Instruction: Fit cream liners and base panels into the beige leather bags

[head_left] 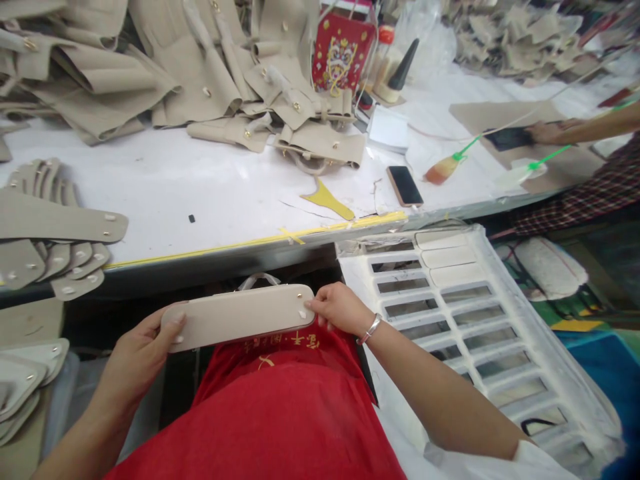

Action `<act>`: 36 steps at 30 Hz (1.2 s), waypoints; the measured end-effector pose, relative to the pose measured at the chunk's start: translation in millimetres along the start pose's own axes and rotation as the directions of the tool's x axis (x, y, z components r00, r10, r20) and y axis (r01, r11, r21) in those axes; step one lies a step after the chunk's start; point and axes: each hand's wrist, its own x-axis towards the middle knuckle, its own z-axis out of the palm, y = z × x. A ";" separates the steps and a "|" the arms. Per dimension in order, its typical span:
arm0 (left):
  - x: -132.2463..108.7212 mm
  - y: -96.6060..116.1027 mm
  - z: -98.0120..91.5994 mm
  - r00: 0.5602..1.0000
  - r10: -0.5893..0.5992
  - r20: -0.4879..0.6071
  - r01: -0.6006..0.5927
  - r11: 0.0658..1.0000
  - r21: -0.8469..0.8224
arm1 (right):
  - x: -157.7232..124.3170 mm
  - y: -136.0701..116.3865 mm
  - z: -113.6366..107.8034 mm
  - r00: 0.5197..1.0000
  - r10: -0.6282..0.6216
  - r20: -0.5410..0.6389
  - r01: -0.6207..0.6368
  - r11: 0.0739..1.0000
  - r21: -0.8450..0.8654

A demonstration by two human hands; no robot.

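A long beige leather bag piece (pixel 240 313) with a rounded right end is held level above my red apron (pixel 300 413). My left hand (pixel 140 350) is closed on its left end, thumb on top. My right hand (pixel 341 308) pinches the edge of the right end, close to a small gold stud and a pale tab. On the table to the left lies a stack of similar beige pieces (pixel 60 217) with studs. Lighter pieces (pixel 25 383) are piled below them.
Beige bag parts (pixel 200 73) are heaped along the back of the white table (pixel 240 193). A yellow tool (pixel 327 199), a phone (pixel 405 186) and a glue bottle (pixel 445 168) lie near its edge. A slatted white rack (pixel 465 320) stands at right; beyond, a co-worker's hand (pixel 555 131) is on a dark piece.
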 end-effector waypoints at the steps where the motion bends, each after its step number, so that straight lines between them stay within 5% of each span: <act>1: 0.5 -1.4 -1.8 1.000 -0.012 0.012 0.012 0.999 -0.033 | -0.4 -1.0 0.2 1.000 0.004 0.003 -0.004 1.000 -0.001; 10: 6.0 -18.3 -17.3 0.996 0.069 0.059 -0.046 0.946 -0.320 | -0.6 -16.6 5.4 0.992 0.127 0.015 -0.126 0.991 -0.042; 26: 22.9 -32.1 -22.2 0.991 0.129 0.034 -0.112 0.946 -0.306 | 4.4 -18.0 7.1 0.979 0.196 0.063 -0.189 0.977 -0.102; 29: 25.8 -34.6 -23.2 0.989 0.140 0.045 -0.121 0.950 -0.287 | 2.1 -30.2 0.9 0.997 0.078 -0.026 -0.082 0.901 -0.425; 31: 27.0 -36.0 -23.8 0.988 0.149 0.052 -0.129 0.953 -0.273 | 0.7 -47.8 5.9 0.979 -0.125 -0.163 -0.008 0.771 -0.637; 33: 27.6 -37.0 -24.2 0.986 0.154 0.055 -0.135 0.955 -0.263 | 3.2 -70.3 24.1 0.907 -0.383 -0.177 0.139 0.666 -0.732; 36: 28.2 -38.4 -24.7 0.986 0.161 0.041 -0.146 0.957 -0.252 | 17.6 -101.8 71.8 0.747 -0.658 0.094 0.510 0.476 -0.716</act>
